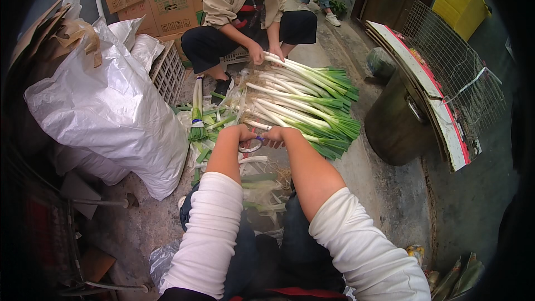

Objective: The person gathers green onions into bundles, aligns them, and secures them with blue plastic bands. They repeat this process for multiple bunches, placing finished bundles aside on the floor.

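Before me, my left hand (246, 134) grips a roll of tape (252, 149) with a blue-purple part at its upper edge. Close beside it, my right hand (274, 136) has curled fingers at that blue part; whether it pinches the tape or a stalk is unclear. A white stalk (260, 125) lies just beyond both hands. Further off, a large pile of long green onions (292, 100) has its roots to the left and green ends to the right. Left of it lies a small onion bunch (197, 110) bound with blue tape. Loose roots and leaves lie below my hands.
A co-worker (250, 21) squats across the pile, both hands on stalks. White sacks (113, 113) and a plastic crate (168, 73) stand left, cardboard boxes (171, 8) behind. At right are a metal drum (393, 125), flattened cardboard (434, 92) and a wire rack (455, 62). Another person stands farther back.
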Available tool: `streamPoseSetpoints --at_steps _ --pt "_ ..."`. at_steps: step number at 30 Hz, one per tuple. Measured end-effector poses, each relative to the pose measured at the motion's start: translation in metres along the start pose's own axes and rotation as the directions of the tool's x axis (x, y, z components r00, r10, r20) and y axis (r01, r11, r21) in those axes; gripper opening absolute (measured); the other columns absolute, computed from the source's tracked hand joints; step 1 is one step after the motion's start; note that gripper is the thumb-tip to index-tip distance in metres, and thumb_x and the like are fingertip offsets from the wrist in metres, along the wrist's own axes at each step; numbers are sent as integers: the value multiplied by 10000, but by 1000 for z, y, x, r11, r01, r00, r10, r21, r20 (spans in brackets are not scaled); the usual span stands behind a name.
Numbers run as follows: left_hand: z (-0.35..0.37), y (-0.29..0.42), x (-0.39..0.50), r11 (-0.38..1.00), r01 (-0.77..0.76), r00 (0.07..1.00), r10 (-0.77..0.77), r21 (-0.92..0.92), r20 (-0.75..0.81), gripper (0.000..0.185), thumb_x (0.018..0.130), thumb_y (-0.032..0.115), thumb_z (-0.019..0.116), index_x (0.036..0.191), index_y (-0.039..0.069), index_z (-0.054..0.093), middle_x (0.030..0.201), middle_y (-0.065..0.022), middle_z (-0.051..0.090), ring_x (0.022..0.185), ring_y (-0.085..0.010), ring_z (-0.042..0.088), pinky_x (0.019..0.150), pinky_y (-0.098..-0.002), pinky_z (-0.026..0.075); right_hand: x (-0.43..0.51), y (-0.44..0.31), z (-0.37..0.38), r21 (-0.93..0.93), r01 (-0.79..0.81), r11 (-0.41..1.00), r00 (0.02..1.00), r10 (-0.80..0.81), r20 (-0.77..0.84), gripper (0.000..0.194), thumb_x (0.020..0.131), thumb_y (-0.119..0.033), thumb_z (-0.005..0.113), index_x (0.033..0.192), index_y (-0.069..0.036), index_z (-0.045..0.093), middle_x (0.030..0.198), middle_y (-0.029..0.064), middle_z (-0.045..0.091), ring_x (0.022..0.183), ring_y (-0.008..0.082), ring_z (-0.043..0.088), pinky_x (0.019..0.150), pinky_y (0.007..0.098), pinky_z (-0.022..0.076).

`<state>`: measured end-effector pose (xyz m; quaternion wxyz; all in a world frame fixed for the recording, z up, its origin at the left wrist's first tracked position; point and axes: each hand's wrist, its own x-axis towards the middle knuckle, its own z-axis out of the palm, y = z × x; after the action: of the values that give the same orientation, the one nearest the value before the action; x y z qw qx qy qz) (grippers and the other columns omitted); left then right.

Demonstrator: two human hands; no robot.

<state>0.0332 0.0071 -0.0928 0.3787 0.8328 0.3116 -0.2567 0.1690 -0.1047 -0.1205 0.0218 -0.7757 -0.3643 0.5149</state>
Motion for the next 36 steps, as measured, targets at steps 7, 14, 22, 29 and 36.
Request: streamPoseSetpoints --at_steps 7,14,22,29,36 --pt "0 2 -4 1000 3 1000 -3 -11 -4 406 844 402 537 677 57 672 662 -49 642 589 -172 586 581 -312 460 -1 3 2 62 50 997 998 -47 -43 450 910 -408 365 1048 -89 650 1086 135 612 942 265 601 841 411 464" --pt "-1 3 -4 1000 -10 1000 10 6 -3 412 849 408 534 701 47 668 670 -50 644 577 -173 587 584 -315 466 13 4 -1 -36 -18 999 1000 18 -6 506 919 -492 309 1128 -166 634 1169 136 578 1051 299 561 892 442 430" --pt "0 6 -8 990 -31 999 33 -141 9 433 893 410 485 761 24 629 714 -66 653 615 -175 614 629 -315 491 14 7 -6 -110 -17 994 996 7 -93 663 888 -585 268 1194 -87 581 1221 190 537 1112 349 511 923 481 398" --pt "-3 -4 -10 997 8 999 -4 -77 51 406 887 398 497 766 38 638 716 -65 650 625 -169 602 625 -301 486 14 17 -10 -27 -119 993 988 115 -102 786 846 -682 220 1178 -70 585 1174 209 559 1079 331 535 885 476 425" --pt "-1 -43 19 989 139 989 -137 -38 55 409 848 434 539 729 57 641 693 -62 629 600 -174 576 589 -336 472 -11 14 -26 356 54 933 998 -60 6 481 867 -491 445 968 -59 632 972 119 641 859 236 632 770 374 507"
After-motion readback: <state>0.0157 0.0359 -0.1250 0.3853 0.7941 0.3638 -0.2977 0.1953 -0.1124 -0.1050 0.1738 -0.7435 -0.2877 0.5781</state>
